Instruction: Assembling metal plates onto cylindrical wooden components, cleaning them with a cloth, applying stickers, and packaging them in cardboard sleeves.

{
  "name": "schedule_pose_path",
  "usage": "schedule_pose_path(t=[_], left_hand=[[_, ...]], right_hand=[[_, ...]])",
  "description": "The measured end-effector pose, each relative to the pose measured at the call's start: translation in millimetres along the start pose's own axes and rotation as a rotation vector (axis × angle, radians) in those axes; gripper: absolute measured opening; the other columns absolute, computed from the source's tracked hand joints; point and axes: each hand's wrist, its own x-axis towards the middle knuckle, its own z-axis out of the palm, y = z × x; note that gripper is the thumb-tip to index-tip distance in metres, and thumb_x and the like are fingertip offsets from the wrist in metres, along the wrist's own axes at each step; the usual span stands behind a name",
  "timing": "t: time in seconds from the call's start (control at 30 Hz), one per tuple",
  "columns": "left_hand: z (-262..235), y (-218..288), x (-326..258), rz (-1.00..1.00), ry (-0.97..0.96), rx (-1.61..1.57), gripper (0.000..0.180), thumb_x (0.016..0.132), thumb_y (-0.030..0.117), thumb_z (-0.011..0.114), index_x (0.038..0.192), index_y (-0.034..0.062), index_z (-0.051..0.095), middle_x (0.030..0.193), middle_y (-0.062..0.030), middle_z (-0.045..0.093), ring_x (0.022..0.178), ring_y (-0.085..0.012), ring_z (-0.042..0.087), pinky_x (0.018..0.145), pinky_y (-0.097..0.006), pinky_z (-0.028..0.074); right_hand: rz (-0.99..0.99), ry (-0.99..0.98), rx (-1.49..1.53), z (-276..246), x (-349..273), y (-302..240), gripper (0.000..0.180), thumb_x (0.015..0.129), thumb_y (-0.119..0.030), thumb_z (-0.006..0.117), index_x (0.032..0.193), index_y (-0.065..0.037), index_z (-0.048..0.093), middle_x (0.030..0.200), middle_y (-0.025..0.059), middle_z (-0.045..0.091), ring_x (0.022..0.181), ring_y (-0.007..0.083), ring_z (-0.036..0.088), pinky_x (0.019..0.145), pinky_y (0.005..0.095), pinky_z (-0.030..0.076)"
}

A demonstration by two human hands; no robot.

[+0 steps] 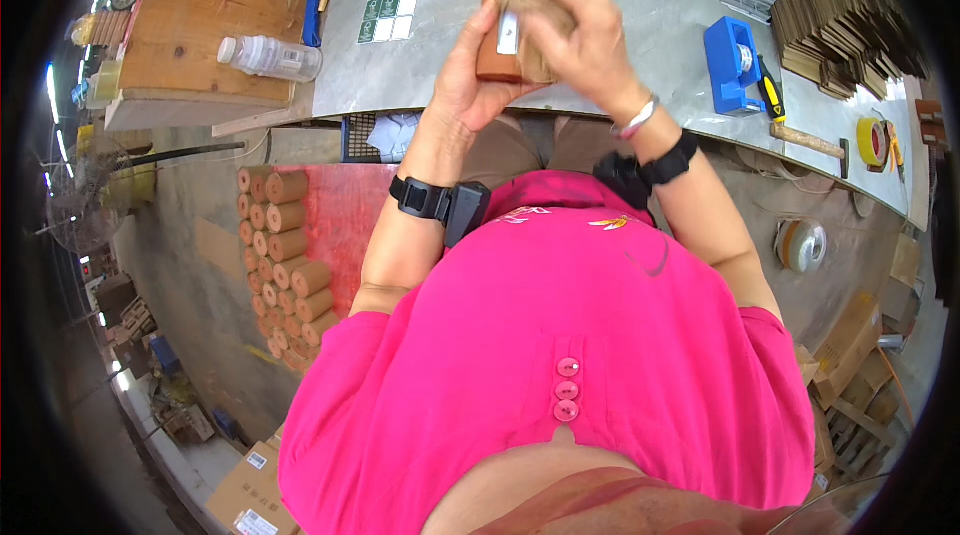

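Over the table's near edge, my left hand (pixel 462 80) grips a reddish-brown, block-like piece (pixel 490 60) from its left side and underneath. A pale, shiny strip (pixel 508 30) runs along its upper face. My right hand (pixel 592 40) is curled over the piece from the right, fingers closed on a tan, cloth-like wad (pixel 548 20) that presses against it. Motion blurs that wad, so its exact kind is unclear. To the left on the table lies a sheet of green and white labels (pixel 393 7), some of its spaces bare white.
Right on the grey table (pixel 660 55) are a blue tape dispenser (pixel 730 70), yellow-black knife (pixel 770 90), hammer (pixel 805 140), yellow tape roll (pixel 872 143) and cardboard stack (pixel 850 15). At left lies a clear bottle (pixel 270 57). Brown cylinders (pixel 285 245) are piled on the floor.
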Motion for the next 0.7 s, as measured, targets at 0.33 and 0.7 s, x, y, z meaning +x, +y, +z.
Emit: schedule_pose_path(t=[0.33,0.7], left_hand=[[-27,-11,9,-0.119,-0.105,-0.367,0.069,0.094,0.054,0.049,0.144,0.0062,0.041,0.137,-0.0217,0.048,0.124,-0.0413,0.049,0.099,-0.054,0.044],[-28,-8,15,-0.166,-0.095,-0.405,0.087,0.089,0.069,0.050,0.144,0.0031,0.038,0.139,-0.0197,0.047,0.125,-0.0399,0.049,0.101,-0.052,0.045]], right_hand=[[0.236,0.070,-0.403,-51,-34,71,0.019,0.080,-0.021,0.072,0.097,-0.012,0.071,0.095,0.0103,0.064,0.093,0.0343,0.058,0.084,0.0429,0.048],[0.528,-0.169,-0.231,-61,-79,47,0.020,0.083,-0.016,0.072,0.102,-0.009,0.073,0.102,0.0102,0.062,0.094,0.0313,0.059,0.083,0.0424,0.048]])
